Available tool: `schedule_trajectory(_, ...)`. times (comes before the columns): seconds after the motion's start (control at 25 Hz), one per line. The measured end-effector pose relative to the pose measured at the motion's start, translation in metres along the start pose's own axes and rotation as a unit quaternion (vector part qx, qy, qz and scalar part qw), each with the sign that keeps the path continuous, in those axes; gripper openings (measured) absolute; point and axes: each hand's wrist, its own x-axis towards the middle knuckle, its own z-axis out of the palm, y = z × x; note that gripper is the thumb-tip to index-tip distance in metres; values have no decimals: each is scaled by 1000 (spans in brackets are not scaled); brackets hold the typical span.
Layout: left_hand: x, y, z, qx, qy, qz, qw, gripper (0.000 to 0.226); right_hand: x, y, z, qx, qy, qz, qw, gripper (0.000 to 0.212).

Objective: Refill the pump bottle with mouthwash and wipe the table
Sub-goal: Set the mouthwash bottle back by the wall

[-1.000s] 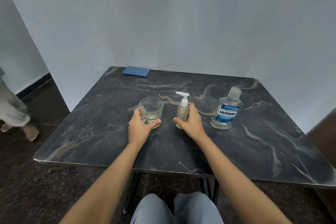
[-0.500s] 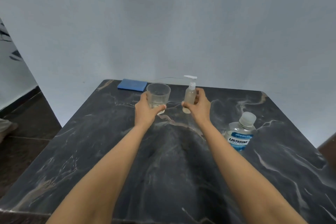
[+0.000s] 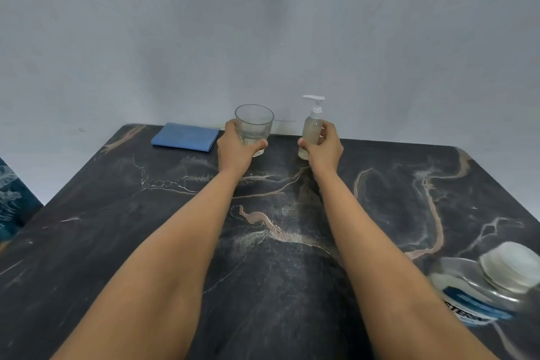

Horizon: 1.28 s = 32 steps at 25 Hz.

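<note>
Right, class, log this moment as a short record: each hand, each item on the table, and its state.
left hand: closed around glass tumbler, far side of table
right hand: closed around pump bottle, upright, pump on
blue cloth: folded, far left, beside the tumbler
mouthwash bottle: near right, capped, untouched

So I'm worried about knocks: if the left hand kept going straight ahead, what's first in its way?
Probably just the grey wall; the left hand with its clear drinking glass passes right of the folded blue cloth.

Partial "STE" on mouthwash bottle [image 3: 479, 298]
</note>
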Motion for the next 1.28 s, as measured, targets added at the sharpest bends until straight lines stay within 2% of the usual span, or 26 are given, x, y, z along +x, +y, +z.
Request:
schedule_trajectory(0.32, 31, -11, 24, -6, 2, -17, 1000, 75, 33, 23, 15, -9, 1, -14, 1000, 52)
schedule_trajectory(0.48, 32, -1, 24, 5, -42, -39, 998, 80, 31, 28, 15, -45, -14, -14, 999, 52)
schedule_trajectory(0.6, 18, 8, 14, 25, -49, -64, 996, 95, 17, 19, 9, -64, -26, 17, 998, 68)
schedule_trajectory(0.68, -7, 16, 5, 33, -39, -68, 996, 96, -6, 7, 0, -64, -21, 24, 997, 72)
schedule_trajectory(0.88, -94, 37, -21, 38, -11, -43, 998, 71, -95, -14, -41, -92, -40, -58, 993, 54)
schedule_trajectory(1.08, -191, 50, -40, 22, -40, 18, 999, 46, -198, -28, -89, -113, -64, -117, 985, 48)
schedule_trajectory(1.2, -239, 47, -44, 1, -57, 42, 997, 32, -248, -24, -123, -92, -54, -134, 985, 45)
schedule_trajectory(1.28, -263, 43, -44, 5, -64, 50, 997, 28, -275, -18, -147, -84, -14, -129, 988, 39)
